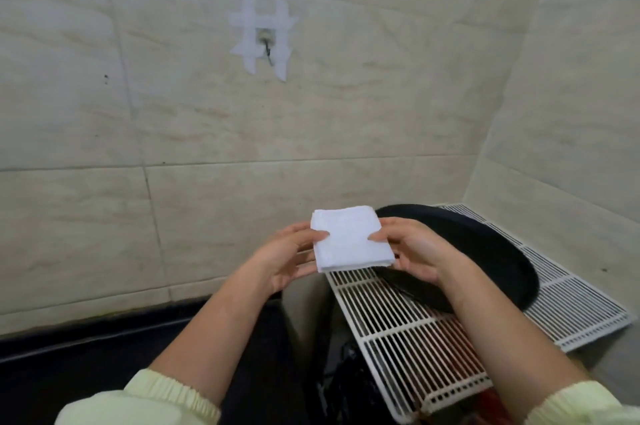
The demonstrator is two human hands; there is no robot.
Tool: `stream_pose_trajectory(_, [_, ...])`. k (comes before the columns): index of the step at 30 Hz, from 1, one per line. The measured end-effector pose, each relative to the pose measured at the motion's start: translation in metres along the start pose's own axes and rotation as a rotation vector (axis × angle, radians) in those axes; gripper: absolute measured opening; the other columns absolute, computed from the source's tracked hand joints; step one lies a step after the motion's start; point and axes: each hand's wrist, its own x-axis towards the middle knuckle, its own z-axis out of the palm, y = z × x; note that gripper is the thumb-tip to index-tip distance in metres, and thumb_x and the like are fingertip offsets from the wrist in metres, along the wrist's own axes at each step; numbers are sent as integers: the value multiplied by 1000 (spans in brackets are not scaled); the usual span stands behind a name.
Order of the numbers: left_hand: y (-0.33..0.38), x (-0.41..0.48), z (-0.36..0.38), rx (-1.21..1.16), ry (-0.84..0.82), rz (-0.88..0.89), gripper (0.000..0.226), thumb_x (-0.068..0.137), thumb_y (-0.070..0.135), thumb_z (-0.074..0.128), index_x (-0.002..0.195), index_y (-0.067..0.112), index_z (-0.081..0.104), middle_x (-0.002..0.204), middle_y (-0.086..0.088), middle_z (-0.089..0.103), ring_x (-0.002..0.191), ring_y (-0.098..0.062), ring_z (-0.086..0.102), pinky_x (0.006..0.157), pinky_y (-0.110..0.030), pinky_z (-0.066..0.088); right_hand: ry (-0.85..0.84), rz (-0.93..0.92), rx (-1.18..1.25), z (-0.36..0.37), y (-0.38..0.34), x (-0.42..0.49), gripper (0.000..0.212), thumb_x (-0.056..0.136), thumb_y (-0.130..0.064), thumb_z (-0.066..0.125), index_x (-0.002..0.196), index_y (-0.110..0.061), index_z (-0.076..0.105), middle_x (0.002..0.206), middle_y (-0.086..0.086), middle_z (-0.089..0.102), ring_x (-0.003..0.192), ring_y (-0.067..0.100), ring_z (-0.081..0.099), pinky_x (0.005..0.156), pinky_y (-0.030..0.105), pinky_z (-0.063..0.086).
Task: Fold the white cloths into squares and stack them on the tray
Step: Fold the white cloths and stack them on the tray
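1. Wall (104, 113): pale beige tiles with visible grout lines. It fills the upper part of your view and turns a corner at the right.
2. Ledge (69, 355): dark, running along the foot of the wall at lower left.
3. Left sleeve (156, 397): pale yellow-green with a gathered cuff, leaving your forearm bare.
4. Hook (266, 43): small, on the wall above your hands, framed by crossed strips of white tape (249, 19).
5. Left hand (287, 251): grips the left edge of the cloth, thumb on top and fingers curled beneath.
6. White cloth (349, 237): folded into a layered square and held in the air between your two hands, in front of the wall. Its right side overlaps the left end of the tray in your view; whether the two touch cannot be told.
7. Right hand (412, 248): pinches the right edge of the cloth, thumb on top and fingers under.
8. Tray (485, 251): black and oval, resting on the rack. Your right hand and forearm hide part of it.
9. Rack (415, 338): a white wire grid below your right forearm. A second grid panel (571, 293) lies beyond it, reaching toward the corner.
10. Black plastic (346, 383): crumpled, below the near-left end of the rack.
11. Right sleeve (581, 404): matches the left, at bottom right.
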Motion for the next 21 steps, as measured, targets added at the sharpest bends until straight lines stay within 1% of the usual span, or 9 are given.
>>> stream_pose_trajectory(2, [-2, 17, 28, 15, -7, -9, 20, 88, 5, 62, 103, 18, 60, 89, -2, 67, 73, -13, 63, 55, -22, 58, 39, 11, -40, -30, -10, 7, 37, 82, 4, 61, 117, -6, 65, 112, 14, 72, 91, 22, 69, 65, 30, 59])
stream_pose_trajectory(5, [-9, 38, 63, 27, 2, -32, 22, 90, 2, 60, 107, 16, 60, 88, -3, 67, 73, -14, 63, 52, -23, 57, 96, 36, -96, -69, -15, 15, 36, 82, 2, 63, 116, -7, 67, 109, 12, 73, 89, 20, 69, 58, 27, 56])
stream_pose_trajectory(6, [-12, 44, 74, 31, 7, -46, 23, 90, 0, 59, 109, 14, 60, 88, -3, 67, 72, -14, 64, 52, -23, 57, 113, 45, -117, -82, -15, 17, 35, 82, 1, 64, 115, -7, 68, 108, 11, 73, 88, 20, 69, 58, 27, 55])
stream_pose_trajectory(8, [-20, 56, 91, 40, 25, -66, 32, 89, -4, 60, 118, 10, 58, 90, -5, 68, 71, -15, 65, 54, -26, 59, 158, 58, -148, -104, -13, 21, 32, 82, 1, 64, 112, -7, 70, 106, 11, 73, 89, 20, 68, 64, 30, 54])
stream_pose_trajectory(10, [-29, 69, 104, 48, 49, -75, 46, 86, -7, 62, 129, 7, 52, 99, -10, 68, 76, -19, 67, 59, -30, 60, 214, 69, -167, -122, -11, 25, 29, 82, 1, 63, 109, -6, 71, 104, 11, 73, 90, 20, 68, 68, 31, 54])
stream_pose_trajectory(13, [-40, 85, 119, 88, 86, -79, 60, 83, -9, 65, 137, 7, 44, 115, -16, 65, 90, -26, 67, 57, -32, 59, 276, 102, -231, -143, -2, 32, 26, 82, 0, 63, 105, -6, 71, 103, 13, 73, 86, 21, 69, 61, 29, 54])
stream_pose_trajectory(15, [-47, 92, 127, 148, 112, -69, 60, 83, -10, 65, 136, 7, 44, 118, -18, 63, 96, -29, 66, 60, -34, 59, 297, 134, -278, -154, 6, 37, 26, 82, -1, 64, 106, -8, 71, 104, 13, 72, 89, 22, 69, 62, 30, 54])
stream_pose_trajectory(17, [-53, 98, 134, 216, 127, -56, 58, 82, -11, 65, 133, 7, 45, 120, -18, 60, 96, -29, 65, 63, -35, 59, 309, 157, -324, -164, 13, 41, 26, 82, -2, 65, 106, -10, 70, 104, 11, 71, 94, 23, 68, 65, 32, 55])
stream_pose_trajectory(21, [-62, 112, 144, 352, 149, -43, 59, 80, -10, 68, 131, 10, 47, 124, -16, 55, 106, -32, 62, 77, -41, 59, 319, 169, -383, -176, 21, 47, 27, 81, 0, 67, 105, -9, 71, 104, 11, 71, 95, 23, 68, 66, 31, 55])
